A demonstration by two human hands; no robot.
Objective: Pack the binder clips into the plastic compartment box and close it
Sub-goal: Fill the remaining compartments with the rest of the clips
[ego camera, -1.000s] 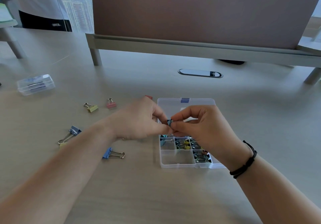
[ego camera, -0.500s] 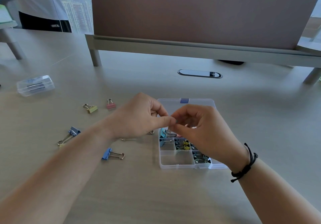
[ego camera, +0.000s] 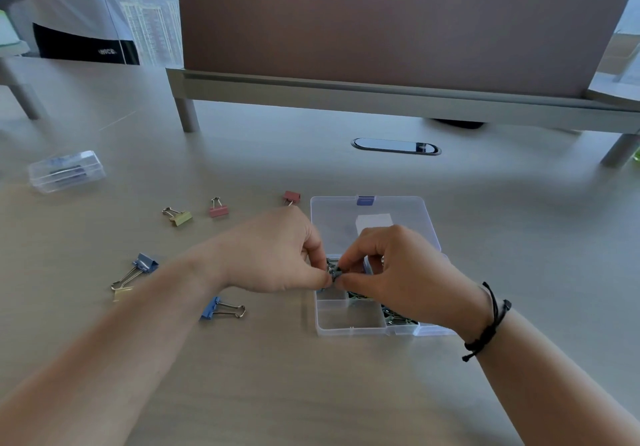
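Observation:
The clear compartment box [ego camera: 349,329] lies open on the table, its lid [ego camera: 370,213] flat behind it. Some compartments hold clips, mostly hidden by my hands. My left hand [ego camera: 277,251] and my right hand [ego camera: 391,272] meet over the box's left side, and both pinch one small dark binder clip [ego camera: 335,273] between fingertips. Loose clips lie to the left: a blue one [ego camera: 211,310], a blue one [ego camera: 147,262] with a pale yellow one [ego camera: 122,294] by its handles, a yellow one [ego camera: 180,217], a pink one [ego camera: 219,210] and a red one [ego camera: 291,197].
A second small clear case [ego camera: 65,171] sits at the far left of the table. A brown divider panel [ego camera: 398,26] on a grey rail crosses the back, with a cable port [ego camera: 394,146] before it. A person in white stands at the back left [ego camera: 76,13].
Both hands have dropped lower over the box's left compartments, still together on the small clip. The loose clips on the table have not moved.

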